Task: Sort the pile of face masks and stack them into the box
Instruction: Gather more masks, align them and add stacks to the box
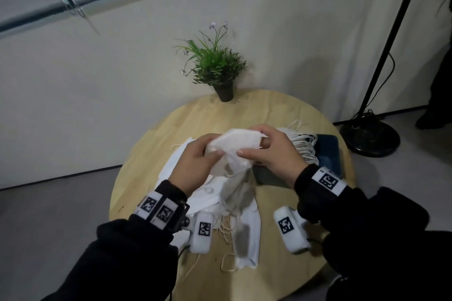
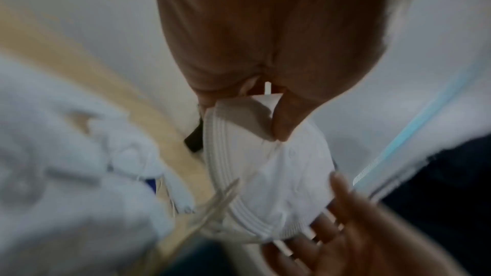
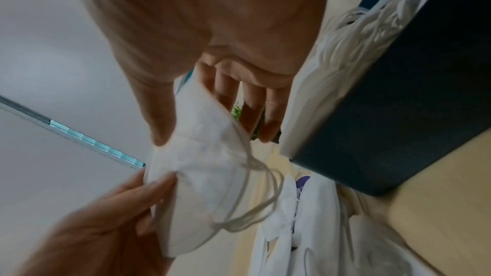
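Observation:
A white folded face mask (image 1: 234, 144) hangs above the middle of the round table, held from both sides. My left hand (image 1: 212, 150) pinches its left end between thumb and fingers. At the other end my right hand (image 1: 253, 146) grips it, thumb on top. The left wrist view shows the mask (image 2: 286, 175) under my thumb. In the right wrist view its ear loops (image 3: 252, 196) dangle below the mask (image 3: 207, 171). The loose pile of masks (image 1: 212, 200) lies beneath my hands. The dark blue box (image 1: 327, 154), right of my right hand, holds stacked masks (image 1: 303, 142).
A small potted plant (image 1: 215, 68) stands at the table's (image 1: 281, 110) far edge by the wall. A black lamp stand (image 1: 369, 139) is on the floor to the right. Loose ear loops (image 1: 227, 264) trail from the pile toward the near edge.

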